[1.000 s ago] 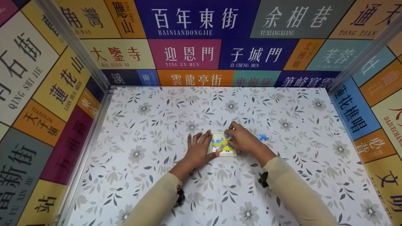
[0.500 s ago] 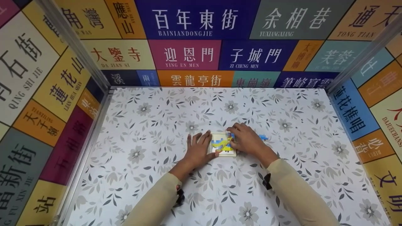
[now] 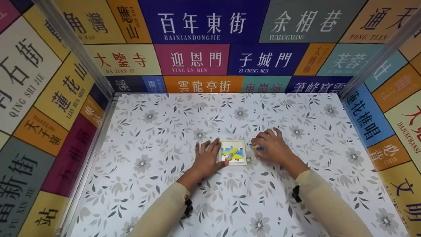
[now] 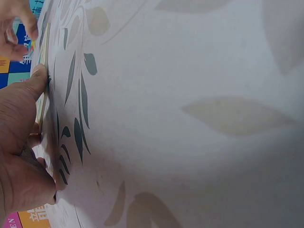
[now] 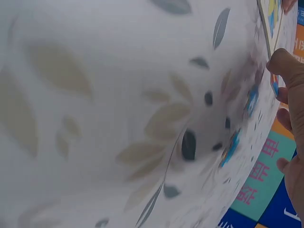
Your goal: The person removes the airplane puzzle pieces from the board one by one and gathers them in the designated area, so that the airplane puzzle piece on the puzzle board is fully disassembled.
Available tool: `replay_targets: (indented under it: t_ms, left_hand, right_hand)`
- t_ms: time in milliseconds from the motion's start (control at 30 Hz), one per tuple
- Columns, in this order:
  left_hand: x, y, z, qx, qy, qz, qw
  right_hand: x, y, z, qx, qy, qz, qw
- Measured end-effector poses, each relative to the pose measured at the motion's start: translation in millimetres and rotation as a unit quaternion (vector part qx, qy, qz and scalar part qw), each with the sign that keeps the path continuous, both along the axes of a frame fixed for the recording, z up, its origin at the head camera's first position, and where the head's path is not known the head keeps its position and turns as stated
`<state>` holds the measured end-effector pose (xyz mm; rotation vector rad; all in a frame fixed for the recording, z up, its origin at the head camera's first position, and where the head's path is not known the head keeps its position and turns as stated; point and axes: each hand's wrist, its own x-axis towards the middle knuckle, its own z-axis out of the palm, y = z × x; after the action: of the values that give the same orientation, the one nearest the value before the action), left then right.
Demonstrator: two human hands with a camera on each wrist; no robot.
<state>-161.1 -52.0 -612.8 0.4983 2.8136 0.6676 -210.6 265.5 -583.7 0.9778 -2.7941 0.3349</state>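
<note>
On the table lies a small framed jigsaw puzzle board (image 3: 244, 152), its lower part filled with a yellow aeroplane on blue and its upper part pale and bare. My left hand (image 3: 206, 159) holds the board at its left side, thumb over the near edge; the left wrist view shows that thumb (image 4: 40, 79) on the rim. Just right of the board, my right hand (image 3: 272, 147) pinches a blue, yellow and red puzzle piece (image 5: 274, 85) between thumb and fingers. My fingers cover part of it in the head view.
Two more bluish puzzle pieces lie on the table by the right hand: one piece (image 5: 252, 99) nearer the board, another piece (image 5: 230, 149) farther off. White flower-patterned cloth (image 3: 158, 197) covers the table. Panels (image 3: 194, 59) with printed signs stand at the back and sides.
My right hand has moved right, off the board's upper right corner, with a puzzle piece in its fingers. It now hides the blue piece on the table. My left hand stays put.
</note>
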Motion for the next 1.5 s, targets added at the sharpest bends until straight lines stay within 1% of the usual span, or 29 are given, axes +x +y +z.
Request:
replay_targets:
  t_ms: [233,300,433,600,767,900,1000,1133,1233,1367,1500]
  left_hand:
    - [-0.3,1.1,-0.8,-0.003,0.004,-0.002,1.0000]
    - [0.2,0.6,-0.9,0.005,0.002,-0.004,1.0000]
    - [0.8,-0.2,-1.9,0.017,0.004,-0.004,0.9998]
    - [0.5,-0.2,-1.8,0.018,0.006,-0.004,0.9998]
    - [0.2,-0.2,-1.9,0.020,0.006,-0.004,0.9998]
    - [0.4,-0.5,-2.6,0.021,0.007,-0.006,0.9997]
    - [0.2,-1.1,-3.3,0.023,0.007,-0.005,0.9997]
    - [0.2,-2.0,-2.7,0.028,0.005,-0.006,0.9996]
    - [0.8,-2.2,-2.0,0.030,0.006,-0.007,0.9995]
    - [0.5,-2.3,-4.1,0.021,0.012,-0.008,0.9997]
    - [-0.1,-2.6,-6.1,0.021,0.013,-0.009,0.9996]
  right_hand:
    - [2.8,40.0,3.2,-0.028,-0.008,-0.034,0.9990]
    - [4.0,50.1,2.7,-0.035,-0.020,-0.044,0.9982]
    - [6.0,66.4,2.4,-0.041,-0.042,-0.060,0.9965]
    - [7.2,81.7,2.9,-0.045,-0.047,-0.071,0.9953]
    - [7.4,91.1,2.4,-0.035,-0.047,-0.085,0.9946]
    - [8.7,96.0,1.7,-0.026,-0.060,-0.100,0.9928]
    - [9.8,97.3,0.8,-0.011,-0.064,-0.103,0.9926]
    - [10.9,98.0,-1.8,0.013,-0.051,-0.100,0.9936]
    - [11.5,99.8,-3.6,0.013,-0.042,-0.096,0.9944]
    - [11.9,103.2,-4.2,0.003,-0.036,-0.094,0.9949]
    - [12.3,105.5,-4.1,0.007,-0.025,-0.095,0.9951]
